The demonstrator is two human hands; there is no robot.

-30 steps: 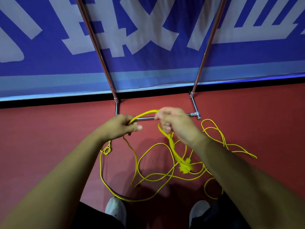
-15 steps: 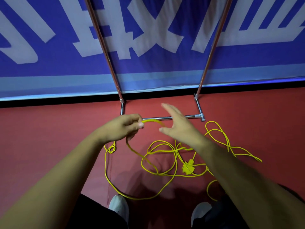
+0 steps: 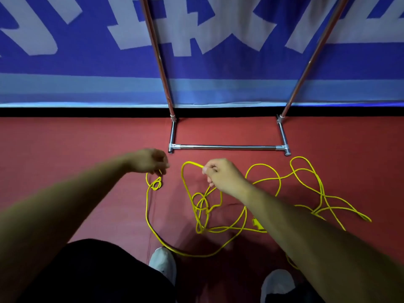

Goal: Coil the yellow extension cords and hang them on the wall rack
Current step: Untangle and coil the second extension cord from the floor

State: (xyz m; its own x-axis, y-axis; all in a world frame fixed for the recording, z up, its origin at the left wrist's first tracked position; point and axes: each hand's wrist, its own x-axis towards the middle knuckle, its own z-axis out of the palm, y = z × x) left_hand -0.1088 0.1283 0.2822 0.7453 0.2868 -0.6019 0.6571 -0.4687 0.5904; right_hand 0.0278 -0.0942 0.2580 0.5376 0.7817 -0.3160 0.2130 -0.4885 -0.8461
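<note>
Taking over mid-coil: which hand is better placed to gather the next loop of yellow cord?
Right, probably. The right hand holds a raised loop of the yellow cord, with the loose tangle on the floor beside it. The left hand pinches the cord farther left, away from that tangle.

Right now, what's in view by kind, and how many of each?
Hands: 2, left hand and right hand, each pinching the cord
Cords: 1 yellow cord tangle; separate cords indistinguishable
Racks: 1 metal rack
Shoes: 2, left shoe, right shoe
Total: 6
</note>
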